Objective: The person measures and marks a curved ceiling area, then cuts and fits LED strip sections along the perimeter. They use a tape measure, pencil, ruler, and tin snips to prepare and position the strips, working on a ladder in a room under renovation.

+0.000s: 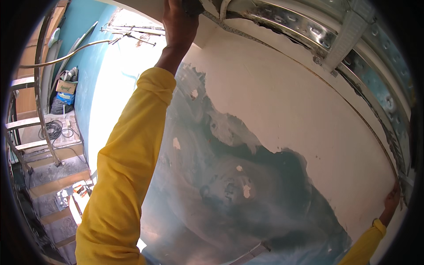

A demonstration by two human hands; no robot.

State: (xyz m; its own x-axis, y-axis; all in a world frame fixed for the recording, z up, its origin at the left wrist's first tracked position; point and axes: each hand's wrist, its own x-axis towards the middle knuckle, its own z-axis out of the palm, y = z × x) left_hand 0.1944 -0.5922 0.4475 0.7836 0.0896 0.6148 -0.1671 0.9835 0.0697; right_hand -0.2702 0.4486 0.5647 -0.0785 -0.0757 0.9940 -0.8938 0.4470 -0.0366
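Note:
At the top of the view, my left hand (180,27) is raised with its fingers closed around a dark tape measure (193,6), partly cut off by the view's edge. The thin tape blade (304,67) stretches from it in a long curve along the top of the wall, below a metal ceiling frame (318,35). Far to the right, my right hand (392,198) pinches the other end of the blade against the wall. Its fingertips are small and partly hidden. Both forearms wear yellow sleeves.
The wall (265,88) is bare plaster above and patchy blue-green paint below. At left stand a ladder (37,106) and tiled stairs (57,198) with a coiled black cable (52,130). Bags and a cardboard box (66,86) lie by the blue wall.

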